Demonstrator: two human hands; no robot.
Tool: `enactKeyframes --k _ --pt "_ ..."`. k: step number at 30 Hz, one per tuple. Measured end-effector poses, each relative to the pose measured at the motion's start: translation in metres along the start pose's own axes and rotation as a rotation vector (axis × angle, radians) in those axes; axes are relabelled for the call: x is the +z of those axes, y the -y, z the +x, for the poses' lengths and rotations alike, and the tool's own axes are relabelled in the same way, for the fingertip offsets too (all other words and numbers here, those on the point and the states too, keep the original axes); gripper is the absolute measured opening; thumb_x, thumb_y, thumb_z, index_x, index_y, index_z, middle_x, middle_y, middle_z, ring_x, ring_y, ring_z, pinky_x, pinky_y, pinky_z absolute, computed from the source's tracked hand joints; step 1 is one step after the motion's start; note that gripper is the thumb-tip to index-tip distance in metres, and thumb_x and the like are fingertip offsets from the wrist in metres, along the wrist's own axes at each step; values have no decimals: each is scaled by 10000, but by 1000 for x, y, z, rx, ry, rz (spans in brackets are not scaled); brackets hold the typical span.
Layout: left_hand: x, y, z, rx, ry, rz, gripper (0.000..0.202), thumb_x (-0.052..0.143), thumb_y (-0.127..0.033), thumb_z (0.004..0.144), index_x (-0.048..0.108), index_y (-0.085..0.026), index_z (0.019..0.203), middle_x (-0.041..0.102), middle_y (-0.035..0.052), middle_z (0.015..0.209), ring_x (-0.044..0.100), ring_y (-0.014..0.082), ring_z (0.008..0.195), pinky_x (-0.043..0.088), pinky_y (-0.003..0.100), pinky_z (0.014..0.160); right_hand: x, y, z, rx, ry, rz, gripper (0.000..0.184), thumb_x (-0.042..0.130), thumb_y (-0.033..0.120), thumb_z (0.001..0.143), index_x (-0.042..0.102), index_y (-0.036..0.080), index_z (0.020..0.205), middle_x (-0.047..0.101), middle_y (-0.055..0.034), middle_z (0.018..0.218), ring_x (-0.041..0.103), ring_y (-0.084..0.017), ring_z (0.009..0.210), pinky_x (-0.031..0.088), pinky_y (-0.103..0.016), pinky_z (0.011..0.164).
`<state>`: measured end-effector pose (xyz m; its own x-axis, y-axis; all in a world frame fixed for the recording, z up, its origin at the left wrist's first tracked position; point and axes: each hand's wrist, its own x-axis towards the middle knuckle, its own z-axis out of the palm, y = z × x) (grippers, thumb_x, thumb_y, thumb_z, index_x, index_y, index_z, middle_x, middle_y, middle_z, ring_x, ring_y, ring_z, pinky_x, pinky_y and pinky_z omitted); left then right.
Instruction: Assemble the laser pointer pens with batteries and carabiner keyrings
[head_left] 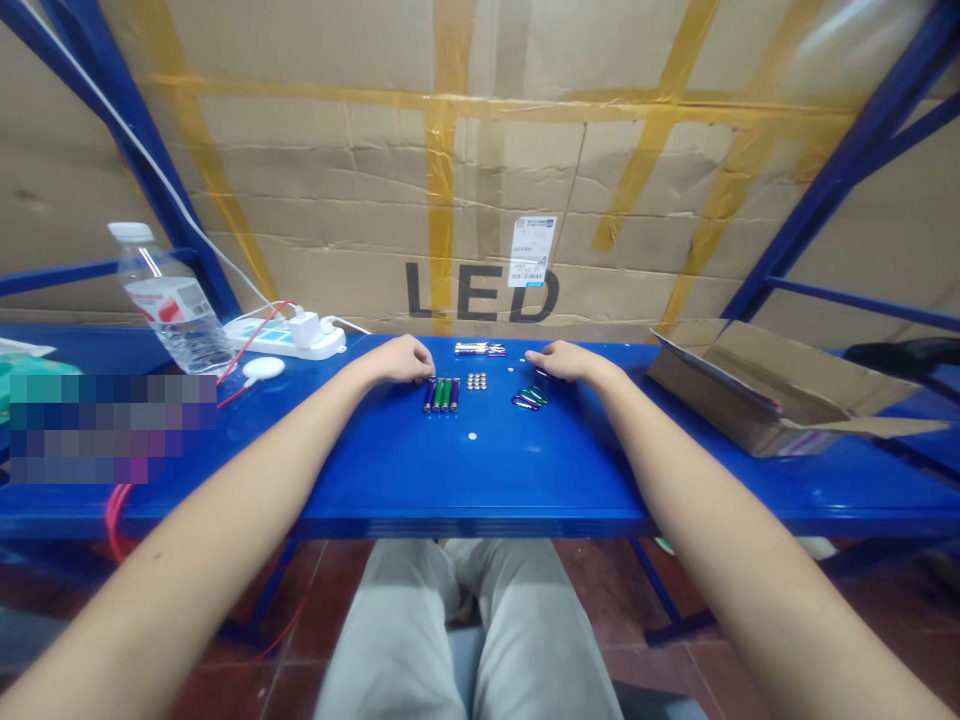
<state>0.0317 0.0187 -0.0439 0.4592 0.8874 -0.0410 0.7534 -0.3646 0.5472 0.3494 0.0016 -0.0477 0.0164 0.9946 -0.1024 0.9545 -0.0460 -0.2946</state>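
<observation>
Several short purple and green metallic tubes [441, 395] stand side by side in a row on the blue table [555, 470]. My left hand [405, 360] rests at their upper left, its fingers curled down by the leftmost tube; the fingertips are partly hidden. To the right of the tubes sits a block of small silvery round pieces [477, 381], like button cells. Purple and green carabiners [529, 398] lie just below my right hand [561, 360], whose thumb stretches out apart from the fingers. Behind the round pieces lie shiny silvery cylinders [471, 349] and small metal parts [496, 350].
An open cardboard box [750, 390] stands at the right. On the left are a water bottle [176, 305], a white power strip [289, 338] with plugs, a white round puck [264, 369] and a red cable [114, 520]. A large cardboard panel [337, 220] closes off the back.
</observation>
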Motion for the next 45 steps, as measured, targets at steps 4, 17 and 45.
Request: enactKeyframes --k 4,17,45 --pt "0 -1 0 -8 10 12 250 564 -173 679 770 -158 820 720 47 716 639 165 676 490 261 650 1 -1 1 -6 14 11 553 405 591 975 652 101 1049 698 -187 1014 652 -235 756 490 -325 628" --pt "1 -2 0 -52 12 -35 274 515 -86 637 744 -163 765 714 40 685 663 164 694 493 245 644 0 0 0 5 20 7 524 430 567 978 650 96 1043 695 -169 978 625 -196 699 465 -290 593" --pt "0 0 -2 -84 -28 -248 114 648 -180 746 710 -147 835 745 76 842 689 163 759 536 264 696 3 -4 4 -64 -60 -33 308 569 347 921 720 154 1108 733 -118 1068 670 -218 902 483 -275 750"
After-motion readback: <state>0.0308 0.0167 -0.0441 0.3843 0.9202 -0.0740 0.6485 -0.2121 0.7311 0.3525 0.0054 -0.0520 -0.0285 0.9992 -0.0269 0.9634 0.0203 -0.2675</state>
